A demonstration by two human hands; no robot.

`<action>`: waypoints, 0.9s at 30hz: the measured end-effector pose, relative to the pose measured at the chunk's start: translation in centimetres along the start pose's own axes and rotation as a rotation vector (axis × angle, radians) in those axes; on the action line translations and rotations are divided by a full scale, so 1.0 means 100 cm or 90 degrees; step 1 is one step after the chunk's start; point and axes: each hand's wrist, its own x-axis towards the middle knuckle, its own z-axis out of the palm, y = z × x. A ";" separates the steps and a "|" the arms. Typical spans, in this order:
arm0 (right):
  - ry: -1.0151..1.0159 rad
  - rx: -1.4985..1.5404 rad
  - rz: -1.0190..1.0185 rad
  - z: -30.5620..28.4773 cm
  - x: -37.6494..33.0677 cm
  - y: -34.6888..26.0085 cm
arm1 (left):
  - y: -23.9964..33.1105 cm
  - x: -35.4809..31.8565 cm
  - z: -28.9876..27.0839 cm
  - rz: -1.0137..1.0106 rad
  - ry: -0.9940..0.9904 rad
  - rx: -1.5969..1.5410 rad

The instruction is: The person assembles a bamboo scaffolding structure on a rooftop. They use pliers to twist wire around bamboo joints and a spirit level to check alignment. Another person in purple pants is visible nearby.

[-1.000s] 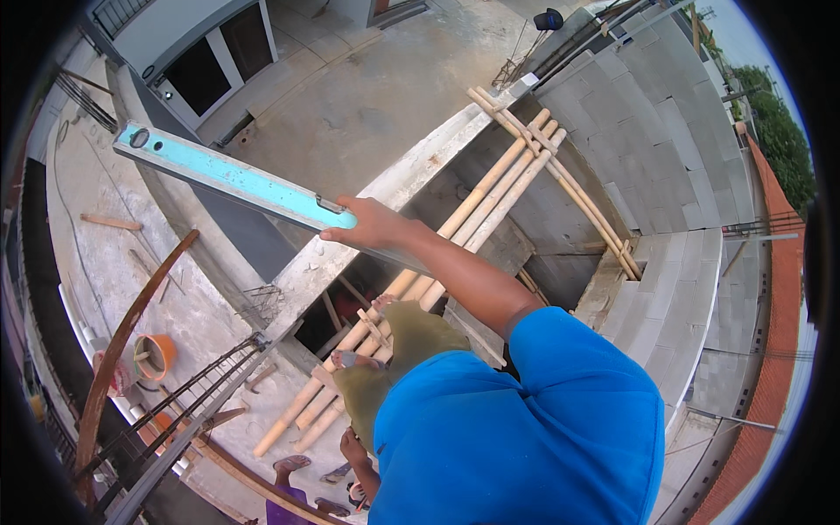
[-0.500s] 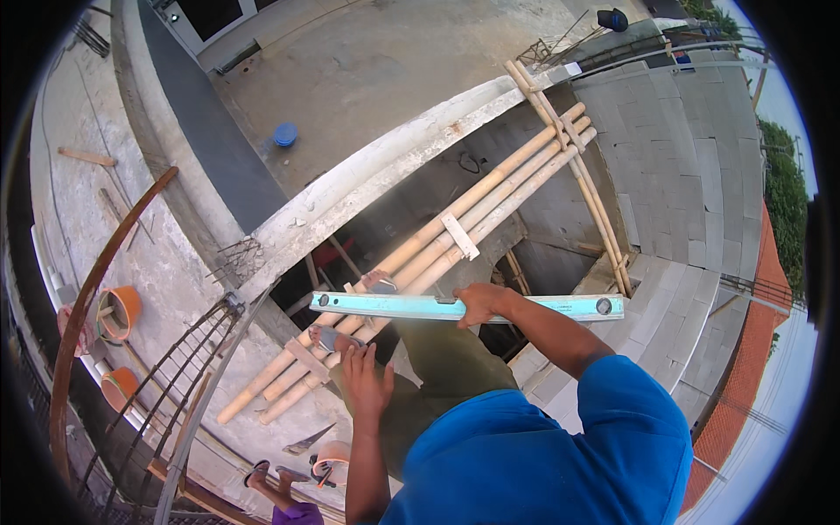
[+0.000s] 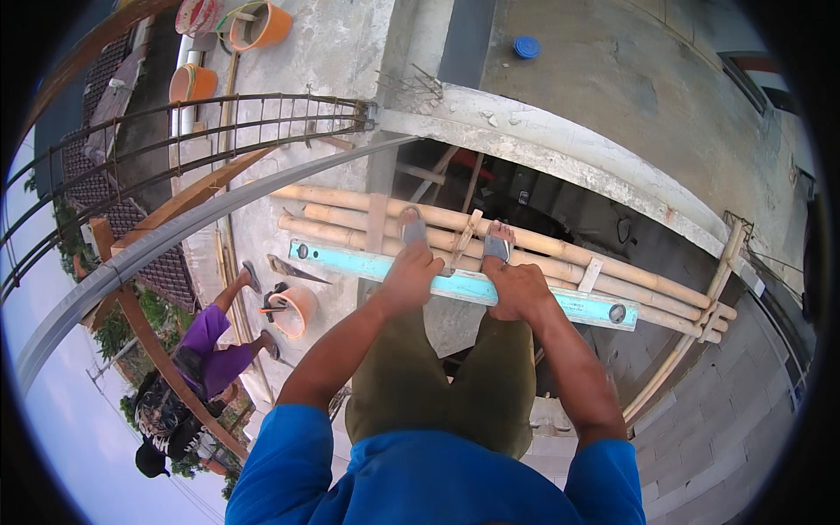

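Left hand [image 3: 411, 273] joined right hand [image 3: 518, 289] gripping turquoise level [image 3: 464, 285] over bamboo poles [image 3: 560, 252].

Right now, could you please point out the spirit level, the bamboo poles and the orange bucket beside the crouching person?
spirit level [image 3: 464, 284]: head view, turquoise face between the hands.
bamboo poles [image 3: 560, 249]: head view, upper pole's middle.
orange bucket [image 3: 297, 312]: head view, its rim.
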 end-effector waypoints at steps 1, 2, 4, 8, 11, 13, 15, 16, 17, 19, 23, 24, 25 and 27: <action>-0.073 0.006 0.035 -0.005 0.011 0.017 | -0.019 -0.001 -0.012 -0.027 0.015 -0.039; -0.061 -0.020 0.009 -0.002 0.017 0.043 | -0.051 -0.012 0.004 -0.046 0.047 -0.049; -0.027 -0.058 -0.020 0.002 0.042 0.074 | -0.114 -0.026 0.029 -0.069 0.026 0.014; 0.033 -0.054 -0.064 0.037 0.133 0.091 | -0.204 -0.021 0.074 -0.119 -0.036 0.057; 0.026 -0.027 -0.104 0.075 0.224 0.095 | -0.245 0.007 0.095 -0.144 -0.030 0.093; 0.006 -0.009 -0.111 0.094 0.286 0.080 | -0.266 0.026 0.106 -0.106 -0.028 0.101; -0.010 0.007 -0.107 0.112 0.342 0.060 | -0.291 0.040 0.126 -0.043 0.003 0.095; 0.009 0.018 -0.114 0.126 0.368 0.053 | -0.309 0.042 0.138 -0.042 0.008 0.096; 0.028 0.026 -0.121 0.141 0.393 0.047 | -0.330 0.043 0.153 -0.054 -0.017 0.110; 0.067 0.048 -0.158 0.161 0.439 0.035 | -0.378 0.044 0.167 -0.090 -0.061 0.154; 0.097 0.044 -0.212 0.196 0.487 0.021 | -0.450 0.021 0.189 -0.088 -0.085 0.185; 0.053 0.038 -0.197 0.192 0.494 0.016 | -0.466 0.014 0.199 -0.101 -0.077 0.214; 0.004 0.030 -0.179 0.193 0.499 0.011 | -0.474 0.006 0.206 -0.116 -0.077 0.223; -0.009 0.051 -0.194 0.210 0.524 0.006 | -0.488 -0.005 0.218 -0.145 -0.082 0.240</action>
